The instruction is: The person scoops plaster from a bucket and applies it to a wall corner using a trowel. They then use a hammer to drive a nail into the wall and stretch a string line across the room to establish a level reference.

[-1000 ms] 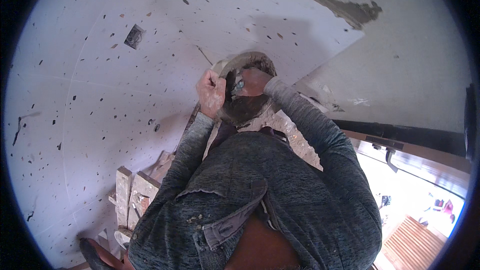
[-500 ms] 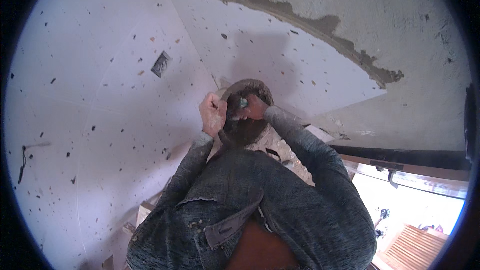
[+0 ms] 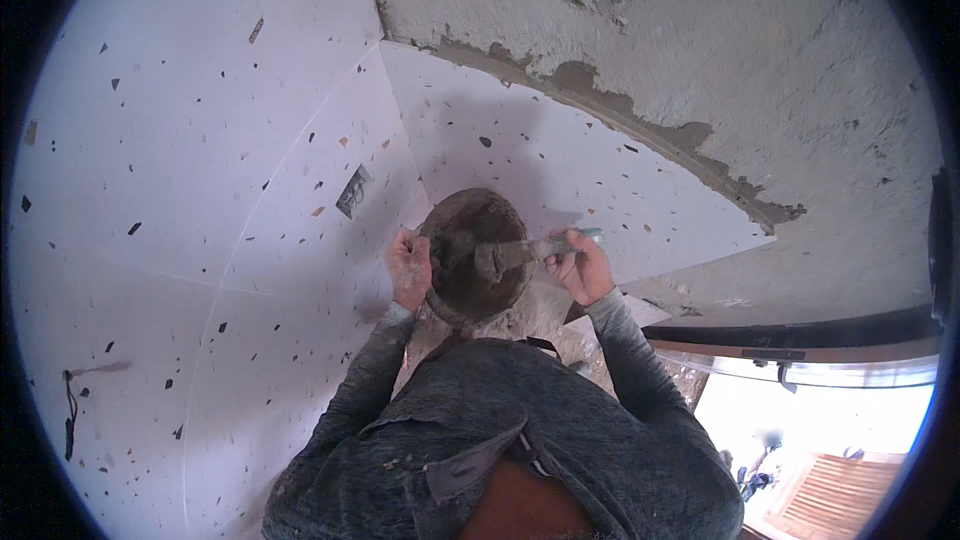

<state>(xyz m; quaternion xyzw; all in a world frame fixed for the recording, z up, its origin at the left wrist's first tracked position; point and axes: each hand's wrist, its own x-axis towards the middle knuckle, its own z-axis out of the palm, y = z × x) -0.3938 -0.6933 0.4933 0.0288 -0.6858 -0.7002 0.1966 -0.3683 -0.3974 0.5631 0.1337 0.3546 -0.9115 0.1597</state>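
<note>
In front of my torso is a round, dark bucket, its inside coated with grey mortar. My left hand is closed on the left side of its rim. My right hand, just beyond the right side of the rim, is closed round the handle of a mortar-smeared trowel. The handle's end looks pale green. The trowel lies roughly level and points left, its blade over the bucket's mouth. Some wet mortar shows in the bucket, but how much is too dark to tell.
White speckled panels cover the left and far walls. Dark wires stick out of a cut-out in the left one. Above the far panel's sloping edge is rough grey plaster. A bright opening with a slatted wooden piece lies at lower right.
My right hand has come out of the bucket toward the right, bringing the trowel into plain sight. My left hand stays at the rim. The whole view has shifted slightly.
</note>
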